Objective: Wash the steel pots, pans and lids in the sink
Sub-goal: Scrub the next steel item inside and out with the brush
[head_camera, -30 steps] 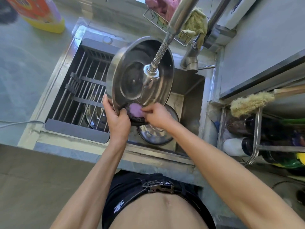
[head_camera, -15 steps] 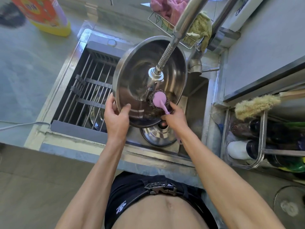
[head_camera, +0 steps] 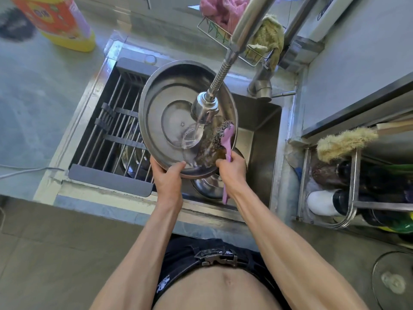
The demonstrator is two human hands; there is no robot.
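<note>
The left hand [head_camera: 168,178] curls its fingers around the near rim of the pan [head_camera: 176,121], thumb inside. The right hand [head_camera: 232,170] grips the scrubber [head_camera: 224,139], its head touching the pan's right inner wall, above the sink [head_camera: 266,139].

You have two hands in view, the left hand [head_camera: 168,177] and the right hand [head_camera: 232,167], one steel lid [head_camera: 165,108], one pink-handled scrubber [head_camera: 225,135], one faucet [head_camera: 214,86], one detergent bottle [head_camera: 60,21], and two cloths [head_camera: 268,34] in one wire basket [head_camera: 210,30].
</note>
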